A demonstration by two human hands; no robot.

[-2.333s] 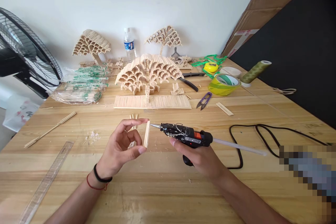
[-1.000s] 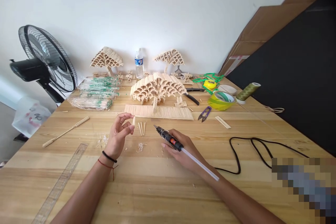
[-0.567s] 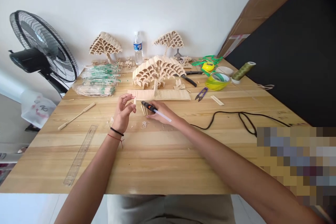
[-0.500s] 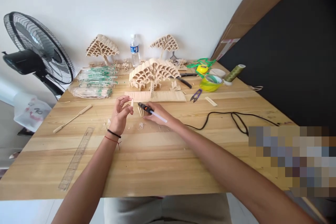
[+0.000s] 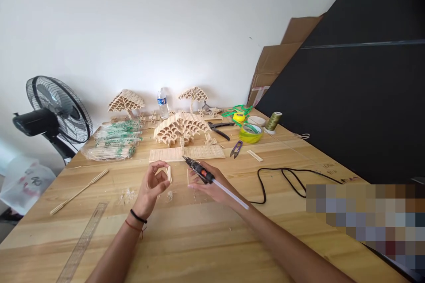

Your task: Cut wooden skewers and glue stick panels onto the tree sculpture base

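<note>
My left hand pinches a short piece of glued wooden sticks between thumb and fingertips, held upright just above the table. My right hand grips a black glue gun with an orange trigger; its nozzle points up and left toward the flat stick mat, and a clear glue stick juts out behind. A single short stick is at my right fingertips. The tree-shaped stick model stands on the mat beyond both hands.
Stick bundles in plastic, a water bottle, two smaller stick trees, pliers, purple snips, yellow tape and a thread spool lie at the back. A black cord runs right. Ruler and fan sit left.
The camera has tilted up and the view has shifted. My right hand drew the glue gun back from the loose sticks and now has one stick at its fingertips. My left hand keeps its piece.
</note>
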